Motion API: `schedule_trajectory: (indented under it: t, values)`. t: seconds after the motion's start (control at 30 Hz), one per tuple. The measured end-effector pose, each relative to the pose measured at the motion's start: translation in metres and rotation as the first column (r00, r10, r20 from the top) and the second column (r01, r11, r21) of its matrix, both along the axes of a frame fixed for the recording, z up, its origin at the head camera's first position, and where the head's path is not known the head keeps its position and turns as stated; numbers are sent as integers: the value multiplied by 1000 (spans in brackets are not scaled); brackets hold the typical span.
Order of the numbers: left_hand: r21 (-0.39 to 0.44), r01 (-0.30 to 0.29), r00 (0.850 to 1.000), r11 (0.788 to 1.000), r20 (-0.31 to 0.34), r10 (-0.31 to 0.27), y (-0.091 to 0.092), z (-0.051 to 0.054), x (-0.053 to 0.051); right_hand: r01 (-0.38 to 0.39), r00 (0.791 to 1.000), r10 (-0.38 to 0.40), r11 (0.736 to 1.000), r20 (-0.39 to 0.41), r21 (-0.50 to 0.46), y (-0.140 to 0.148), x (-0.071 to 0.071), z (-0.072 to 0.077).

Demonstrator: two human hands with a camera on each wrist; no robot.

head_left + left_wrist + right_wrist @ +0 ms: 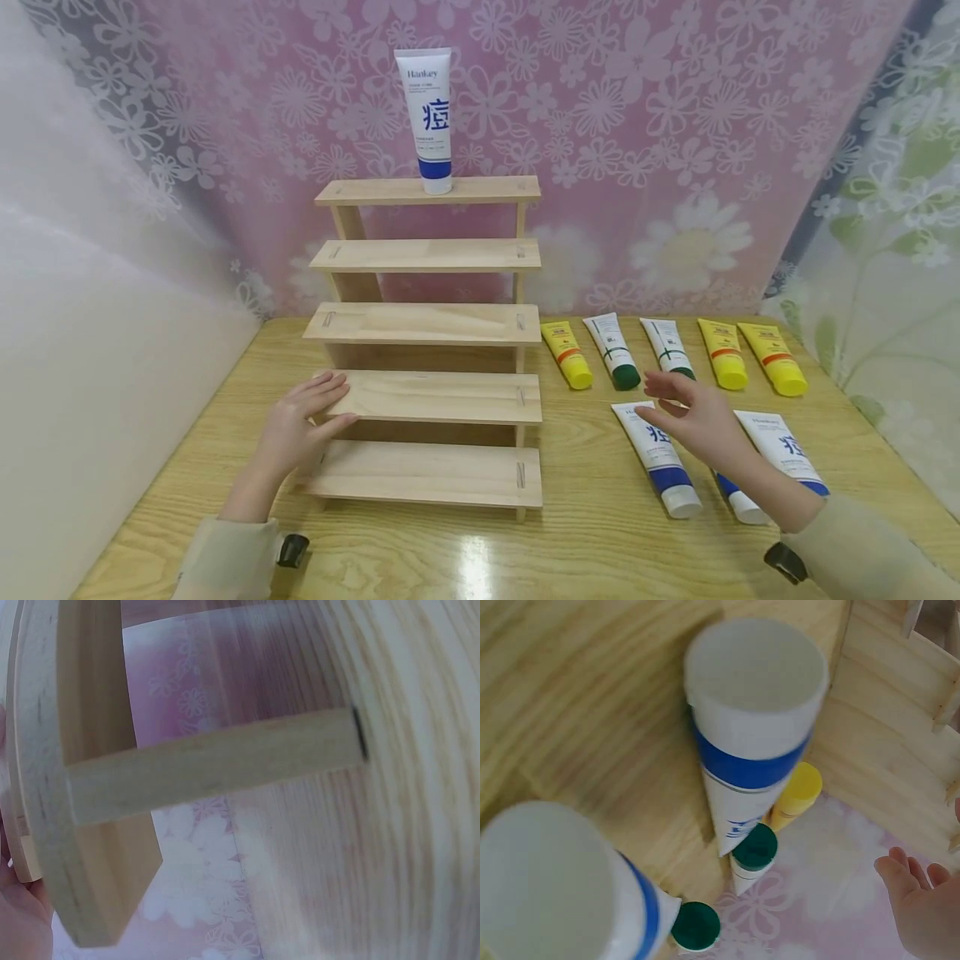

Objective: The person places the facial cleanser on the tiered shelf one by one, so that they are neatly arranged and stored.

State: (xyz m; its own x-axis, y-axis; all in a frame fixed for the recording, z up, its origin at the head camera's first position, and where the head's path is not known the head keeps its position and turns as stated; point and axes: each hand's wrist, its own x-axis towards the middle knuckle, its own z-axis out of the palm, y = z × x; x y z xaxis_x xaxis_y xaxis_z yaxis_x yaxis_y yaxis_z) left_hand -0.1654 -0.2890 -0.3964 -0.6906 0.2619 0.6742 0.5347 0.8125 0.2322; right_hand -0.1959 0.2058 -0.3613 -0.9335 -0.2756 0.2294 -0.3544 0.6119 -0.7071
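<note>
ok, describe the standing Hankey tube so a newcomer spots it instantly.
Look at the five-tier wooden rack on the table. On its top tier, a white, blue-banded Hankey tube stands on its cap. It's the only upright tube; the other tubes lie on the table.

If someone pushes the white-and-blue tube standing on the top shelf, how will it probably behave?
The tube would probably tip easily, since it stands tall on its narrow cap. Its flat upper end suggests a squeezable body.
</note>
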Motion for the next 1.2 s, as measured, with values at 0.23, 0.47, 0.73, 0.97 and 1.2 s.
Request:
schedule_trajectory:
  t: [0.23, 0.47, 0.73, 0.97, 1.2]
  values:
    - [6, -6, 1000, 1000, 6, 6, 0, 0, 1, 19, 999, -21, 999, 45, 42, 6, 3, -13]
    - [2, -15, 1000, 1000, 6, 15, -1, -1, 1, 45, 992, -56, 995, 115, 90, 11, 4, -23]
    - [-3, -8, 1000, 1000, 0, 8, 2, 3, 0, 70, 985, -91, 987, 145, 145, 18, 5, -36]
    - [4, -12, 1000, 1000, 0, 12, 0, 1, -1, 66, 973, -111, 974, 203, 216, 20, 7, -42]
    - [-7, -40, 999, 999, 19, 40, 1, 1, 1, 58, 962, -116, 972, 248, 229, 23, 8, -45]
